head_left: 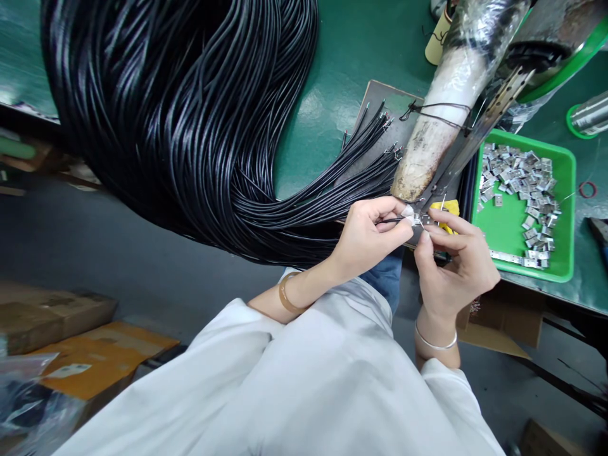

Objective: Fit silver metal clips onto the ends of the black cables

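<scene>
This looks like close fingertip work at a cable end, best done with one side held firm and the other left free for small adjustments. The left hand (373, 231) pinches a black cable (389, 220) between thumb and forefinger near its tip; gripping just behind the end should stop the cable rolling, with too long a free length likely to wobble. The right hand (458, 256) has thumb and forefinger brought near each other at a small metal piece (418, 219), but whether they are closed on it or on a fine wire beside it I cannot tell. Light pressure would suit here, since thin wire could bend or slip, and turning the fingertips slightly aside would give a better view of the end. Both hands work at the front edge of the green surface (339, 69), over the near side of a grey plate (394, 98) and just below the tip of a white tapered tube (430, 136). The held cable is slim, round and black, its very end hidden by the fingers; left of it, a thick, glossy bundle (199, 133) of similar cables sweeps over the surface's front edge.
</scene>
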Available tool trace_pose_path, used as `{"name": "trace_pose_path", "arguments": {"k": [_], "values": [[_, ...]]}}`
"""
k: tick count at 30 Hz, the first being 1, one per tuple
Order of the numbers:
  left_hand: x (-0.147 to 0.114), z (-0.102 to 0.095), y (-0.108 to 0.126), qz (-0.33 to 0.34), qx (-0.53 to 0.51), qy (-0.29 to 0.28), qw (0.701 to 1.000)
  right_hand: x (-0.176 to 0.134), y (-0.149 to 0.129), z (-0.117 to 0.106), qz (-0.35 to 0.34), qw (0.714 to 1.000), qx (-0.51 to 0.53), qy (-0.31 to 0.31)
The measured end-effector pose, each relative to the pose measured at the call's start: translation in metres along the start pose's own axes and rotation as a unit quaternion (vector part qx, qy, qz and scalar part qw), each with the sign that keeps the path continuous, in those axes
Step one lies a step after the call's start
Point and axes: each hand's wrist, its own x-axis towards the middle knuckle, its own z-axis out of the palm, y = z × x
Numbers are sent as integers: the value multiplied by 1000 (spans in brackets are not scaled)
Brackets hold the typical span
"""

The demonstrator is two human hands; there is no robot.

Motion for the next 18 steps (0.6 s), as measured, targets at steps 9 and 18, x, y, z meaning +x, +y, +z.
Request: {"name": "trace_pose_path", "arguments": {"k": [9,18], "values": [[1,2,7,-8,-32,13,999,4,-6,-2,-4,1000,-7,3],[3,0,7,-21,-40,-2,999,0,-1,-3,-36,999,4,-14]]}}
